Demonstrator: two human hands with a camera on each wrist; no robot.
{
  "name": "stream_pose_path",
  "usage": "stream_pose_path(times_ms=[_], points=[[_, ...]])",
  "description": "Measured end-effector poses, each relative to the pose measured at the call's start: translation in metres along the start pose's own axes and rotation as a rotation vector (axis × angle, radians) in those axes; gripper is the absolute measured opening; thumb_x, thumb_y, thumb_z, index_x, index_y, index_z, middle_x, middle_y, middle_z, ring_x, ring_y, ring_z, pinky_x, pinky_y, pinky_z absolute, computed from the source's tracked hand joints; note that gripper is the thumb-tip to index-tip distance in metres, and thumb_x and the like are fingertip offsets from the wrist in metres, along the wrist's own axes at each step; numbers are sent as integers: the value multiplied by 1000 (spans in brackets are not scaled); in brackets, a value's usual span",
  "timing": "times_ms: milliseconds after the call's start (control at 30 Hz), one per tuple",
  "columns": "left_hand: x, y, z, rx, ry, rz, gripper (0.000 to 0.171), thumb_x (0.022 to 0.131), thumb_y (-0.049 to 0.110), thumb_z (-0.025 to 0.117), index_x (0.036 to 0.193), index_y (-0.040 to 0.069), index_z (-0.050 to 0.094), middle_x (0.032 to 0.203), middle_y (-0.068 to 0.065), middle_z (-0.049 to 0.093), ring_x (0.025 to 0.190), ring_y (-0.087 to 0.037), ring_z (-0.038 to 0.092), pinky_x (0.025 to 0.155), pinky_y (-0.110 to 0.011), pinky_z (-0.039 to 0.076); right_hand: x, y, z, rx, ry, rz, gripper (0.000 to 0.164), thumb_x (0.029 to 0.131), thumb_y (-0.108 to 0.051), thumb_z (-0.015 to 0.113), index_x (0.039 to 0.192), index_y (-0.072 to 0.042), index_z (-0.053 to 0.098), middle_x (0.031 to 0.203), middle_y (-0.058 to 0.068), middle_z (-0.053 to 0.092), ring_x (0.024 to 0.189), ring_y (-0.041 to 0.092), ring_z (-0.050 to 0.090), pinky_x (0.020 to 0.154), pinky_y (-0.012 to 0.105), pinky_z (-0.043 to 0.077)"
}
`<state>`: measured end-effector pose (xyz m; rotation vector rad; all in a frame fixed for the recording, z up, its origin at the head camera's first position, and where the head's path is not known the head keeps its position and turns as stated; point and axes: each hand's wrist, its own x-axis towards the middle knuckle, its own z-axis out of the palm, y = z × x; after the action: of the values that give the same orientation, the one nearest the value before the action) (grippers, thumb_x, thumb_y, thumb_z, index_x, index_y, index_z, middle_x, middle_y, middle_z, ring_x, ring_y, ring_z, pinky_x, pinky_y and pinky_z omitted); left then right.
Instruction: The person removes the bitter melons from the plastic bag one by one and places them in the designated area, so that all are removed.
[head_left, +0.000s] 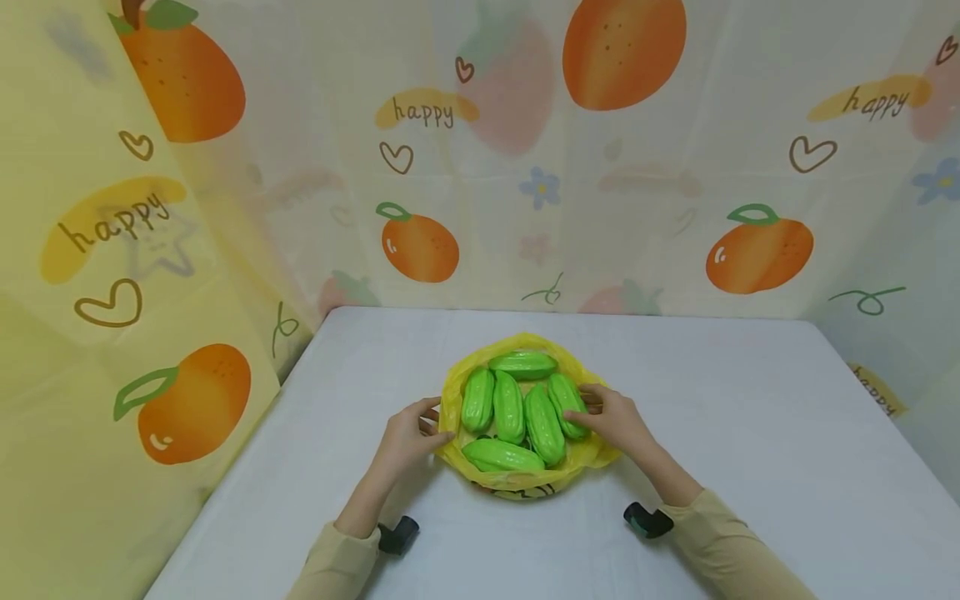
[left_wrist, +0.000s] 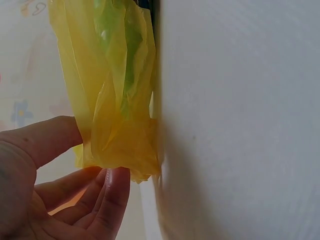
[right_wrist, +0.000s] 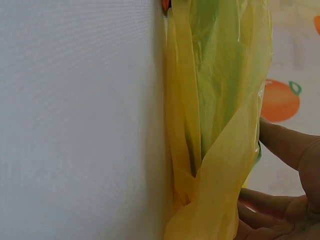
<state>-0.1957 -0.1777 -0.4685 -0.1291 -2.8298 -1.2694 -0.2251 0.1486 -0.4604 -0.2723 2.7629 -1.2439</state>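
A yellow plastic bag [head_left: 592,454] stands on the white table, its mouth spread wide. Inside lie several glossy, bright green, ridged fruit-like pieces [head_left: 508,406], most lengthwise, one across the back and one across the front. My left hand [head_left: 407,436] holds the bag's left rim; in the left wrist view its thumb [left_wrist: 55,140] passes behind the yellow film and the fingertips sit under its lower edge. At the right rim, my right hand [head_left: 617,419] holds the bag, thumb reaching over the edge beside a green piece. The bag's film hides the right fingertips in the right wrist view.
The white tabletop [head_left: 750,417] stretches to both sides and in front of the bag. Fruit-printed curtains [head_left: 480,208] hang behind and along the left. A small black device [head_left: 400,536] is at the left wrist, another [head_left: 648,521] at the right.
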Motion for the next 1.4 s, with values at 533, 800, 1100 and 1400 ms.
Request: stream_pose_path(times_ms=[533, 800, 1100, 1400], points=[[0, 0, -1, 5, -9, -29, 55, 77, 16, 78, 128, 8, 58, 99, -8, 65, 78, -14, 62, 66, -28, 52, 1, -2, 2, -16, -25, 36, 70, 83, -34, 73, 133, 7, 47, 122, 25, 60, 108, 37, 61, 87, 42, 53], [-1, 0, 0, -5, -2, -27, 55, 77, 15, 78, 128, 8, 58, 100, -8, 65, 78, -14, 61, 66, -28, 52, 2, -2, 1, 6, -26, 38, 71, 82, -31, 74, 133, 8, 46, 122, 26, 60, 108, 38, 61, 86, 42, 53], [-1, -1, 1, -5, 5, -12, 56, 76, 13, 78, 127, 7, 58, 99, -8, 65, 76, -13, 61, 64, -26, 51, 0, -6, -2, 17, -23, 52, 70, 81, -29, 74, 134, 7, 46, 123, 25, 59, 109, 38, 60, 85, 42, 53], [-2, 0, 0, -9, -3, -5, 55, 76, 13, 78, 127, 7, 58, 99, -9, 65, 77, -14, 61, 64, -28, 52, -3, -10, -15, 20, -4, 63, 71, 82, -32, 72, 137, 3, 44, 125, 25, 58, 112, 39, 59, 86, 43, 53]])
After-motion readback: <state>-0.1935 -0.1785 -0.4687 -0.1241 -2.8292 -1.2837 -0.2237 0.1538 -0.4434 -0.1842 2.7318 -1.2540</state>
